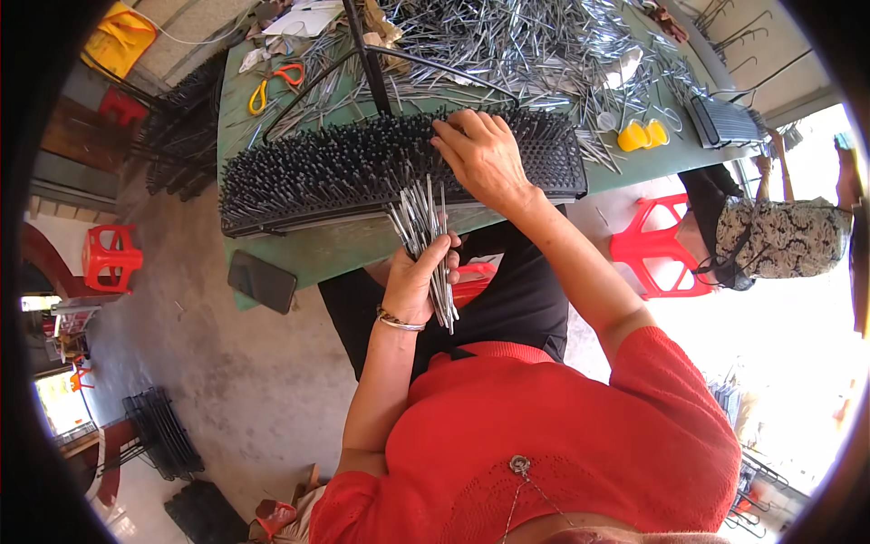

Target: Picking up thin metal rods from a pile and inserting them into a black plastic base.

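My left hand (pixel 421 276) is closed around a bundle of thin silver metal rods (pixel 419 218), held below the front edge of a long black rack (pixel 313 177). Many dark-tipped rods stand packed in the rack's holes, densest from its left end to the middle. Over the right half of the rack is my right hand (pixel 487 161). Its fingers are bent, with the tips pressed together among the standing rods. What they pinch, if anything, is too small to make out. Holes show in the rack to the right of this hand.
A large heap of loose rods (pixel 517 45) covers the far side of the green table (pixel 344 258). Scissors (pixel 258 96), a dark phone (pixel 262 281) and yellow cups (pixel 642 136) lie around the rack. A red stool (pixel 659 247) and another person (pixel 779 238) are at the right.
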Demonstrator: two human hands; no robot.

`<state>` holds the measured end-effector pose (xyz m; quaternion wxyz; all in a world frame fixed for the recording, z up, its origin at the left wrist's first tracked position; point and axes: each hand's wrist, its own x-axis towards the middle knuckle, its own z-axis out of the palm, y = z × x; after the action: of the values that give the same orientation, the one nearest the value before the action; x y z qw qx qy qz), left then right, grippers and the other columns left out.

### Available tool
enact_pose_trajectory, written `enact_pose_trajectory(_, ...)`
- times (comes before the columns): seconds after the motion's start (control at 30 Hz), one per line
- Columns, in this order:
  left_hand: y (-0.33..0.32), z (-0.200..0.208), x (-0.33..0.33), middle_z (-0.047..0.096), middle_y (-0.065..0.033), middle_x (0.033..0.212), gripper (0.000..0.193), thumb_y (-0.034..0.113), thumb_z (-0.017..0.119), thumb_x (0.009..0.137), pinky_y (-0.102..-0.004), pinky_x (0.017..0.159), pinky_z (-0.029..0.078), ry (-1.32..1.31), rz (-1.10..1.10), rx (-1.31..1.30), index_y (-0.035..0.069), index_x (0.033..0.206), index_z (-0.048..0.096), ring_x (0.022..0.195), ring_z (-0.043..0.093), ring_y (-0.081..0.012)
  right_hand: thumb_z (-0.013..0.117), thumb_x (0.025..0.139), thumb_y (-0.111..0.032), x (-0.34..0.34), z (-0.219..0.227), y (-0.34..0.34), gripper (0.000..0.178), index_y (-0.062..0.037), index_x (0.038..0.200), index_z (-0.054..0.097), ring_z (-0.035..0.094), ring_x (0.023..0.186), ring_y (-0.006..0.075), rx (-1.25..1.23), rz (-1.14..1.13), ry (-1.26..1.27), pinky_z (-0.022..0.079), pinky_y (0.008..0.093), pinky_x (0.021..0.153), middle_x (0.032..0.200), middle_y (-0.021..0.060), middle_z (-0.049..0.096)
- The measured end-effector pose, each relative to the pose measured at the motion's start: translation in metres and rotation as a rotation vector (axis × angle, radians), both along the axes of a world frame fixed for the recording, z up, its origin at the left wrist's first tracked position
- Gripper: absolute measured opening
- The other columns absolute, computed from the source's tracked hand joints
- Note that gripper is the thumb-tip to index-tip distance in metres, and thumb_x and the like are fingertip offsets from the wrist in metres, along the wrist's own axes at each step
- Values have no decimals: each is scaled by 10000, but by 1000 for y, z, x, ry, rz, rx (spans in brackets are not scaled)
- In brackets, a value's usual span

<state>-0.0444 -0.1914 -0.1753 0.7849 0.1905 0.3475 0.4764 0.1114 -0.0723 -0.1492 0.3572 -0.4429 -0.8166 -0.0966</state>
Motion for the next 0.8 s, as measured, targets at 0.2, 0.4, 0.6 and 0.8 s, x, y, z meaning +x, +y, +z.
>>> enact_pose_trajectory(0.2, -2, -3, 0, 616, -63, 896, 258, 105, 623, 878, -220, 515, 486, 24, 10, -39, 47, 1114, 538, 684, 564, -90, 656, 821, -188, 0, 9, 3, 189, -55, 955, 663, 547, 785, 208, 1, 23, -53, 405, 329, 692, 887, 44, 564)
enact_pose_trajectory(0.4, -3, -9, -3, 617, -59, 881, 311, 106, 653, 854, -206, 485, 477, 44, -14, -44, 43, 1134, 533, 662, 570, -87, 664, 814, -182, -1, 7, -6, 174, -60, 937, 668, 548, 782, 205, -21, 123, -50, 407, 323, 676, 890, 41, 566)
enact_pose_trajectory(0.6, -3, -8, -4, 618, -56, 885, 308, 116, 647, 860, -203, 487, 477, 27, -19, -51, 49, 1138, 534, 662, 569, -87, 676, 806, -191, -3, 2, -8, 194, -57, 947, 670, 563, 782, 208, -23, 7, -17, 428, 339, 710, 907, 46, 581)
enact_pose_trajectory(0.8, -1, -4, -4, 618, -52, 882, 273, 120, 639, 866, -203, 491, 478, 16, -2, -44, 60, 1114, 541, 657, 566, -90, 660, 846, -275, 1, 23, -29, 282, 5, 827, 690, 574, 554, 246, -559, 129, 438, 458, 373, 540, 676, 159, 599)
